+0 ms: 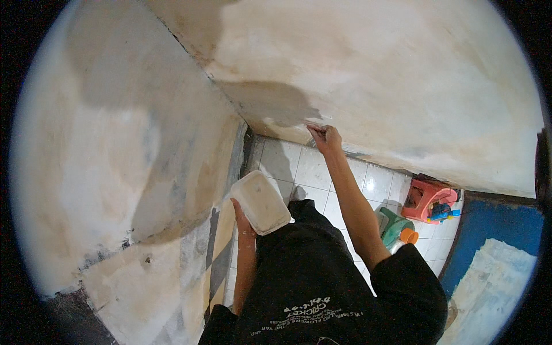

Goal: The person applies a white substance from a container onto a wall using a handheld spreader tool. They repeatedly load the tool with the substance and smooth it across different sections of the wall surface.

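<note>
My left hand [244,222] grips the near left side of a whitish rectangular plastic tub [276,228], which I hold in front of my body. Something pale and smooth shows inside it, with a small dark spot near its far end. Higher up, my right hand [326,138] is closed, its fingertips against the lower part of the patchy cream wall [368,75]. What those fingers hold, if anything, is too small and hidden to make out. A wet-looking grey and white smear [310,114] lies on the wall just beyond the fingertips.
Another blotchy wall [115,172] stands at my left and meets the first in a corner. White floor tiles [313,169] lie below. To the right are a pink plastic stool [422,201], a green container [392,225] with an orange cap [409,236], and a blue panel [494,230].
</note>
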A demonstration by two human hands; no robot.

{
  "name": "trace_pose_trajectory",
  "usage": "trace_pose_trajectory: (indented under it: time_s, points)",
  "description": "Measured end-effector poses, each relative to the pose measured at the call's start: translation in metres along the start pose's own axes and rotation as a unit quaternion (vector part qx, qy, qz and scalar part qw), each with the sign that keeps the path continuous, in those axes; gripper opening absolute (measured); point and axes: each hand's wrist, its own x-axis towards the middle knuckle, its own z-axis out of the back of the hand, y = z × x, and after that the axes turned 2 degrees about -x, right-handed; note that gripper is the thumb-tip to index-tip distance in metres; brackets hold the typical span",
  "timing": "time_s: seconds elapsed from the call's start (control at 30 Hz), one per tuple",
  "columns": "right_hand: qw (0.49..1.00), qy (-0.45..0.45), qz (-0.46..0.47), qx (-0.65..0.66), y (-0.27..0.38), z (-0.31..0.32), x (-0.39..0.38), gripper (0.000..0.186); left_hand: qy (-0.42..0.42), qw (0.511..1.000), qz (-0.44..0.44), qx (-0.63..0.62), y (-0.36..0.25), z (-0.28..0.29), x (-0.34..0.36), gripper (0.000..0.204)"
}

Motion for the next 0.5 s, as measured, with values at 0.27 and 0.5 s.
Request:
trace_pose_trajectory:
  time_s: [0.27, 0.5]
  points:
    - [0.994, 0.038, 0.093, 0.045, 0.047, -0.092, -0.094, 0.034, -0.017, 0.999, -0.001, -0.029, -0.011, 0.015, -0.012, 0.081]
    - [0.978, 0.027, 0.062, -0.197, -0.014, -0.016, -0.013, 0.031, 0.005, 0.999, -0.012, -0.044, -0.006, 0.014, 0.002, 0.078]
